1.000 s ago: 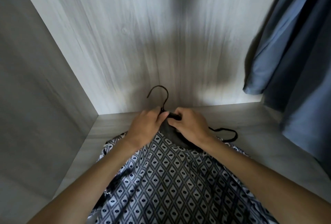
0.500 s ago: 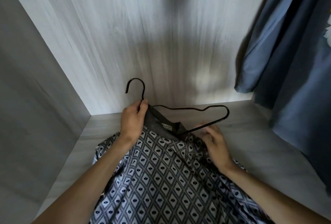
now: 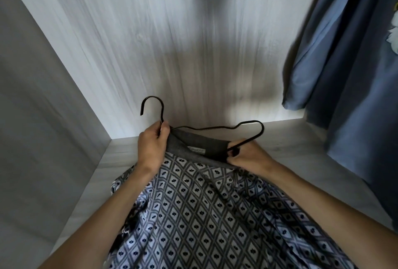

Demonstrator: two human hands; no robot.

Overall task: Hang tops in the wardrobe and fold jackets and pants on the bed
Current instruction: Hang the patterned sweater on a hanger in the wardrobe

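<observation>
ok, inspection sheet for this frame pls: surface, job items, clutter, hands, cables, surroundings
Surface: pale wood-grain wardrobe floor, with the top draped over its near part.
Job's things: patterned top, diamond print, grey collar turned up. The black wire hanger shows its right shoulder above the collar. The top is not yet hung.
Clutter: nothing seen.
Hands: left hand grips the hanger at the base of its hook. Right hand pinches the collar's right end, where the hanger's lower wire runs in.
Cables: nothing seen.
Surroundings: wood-grain back panel, grey side wall on the left, blue garment hanging on the right. The rail is out of view.
</observation>
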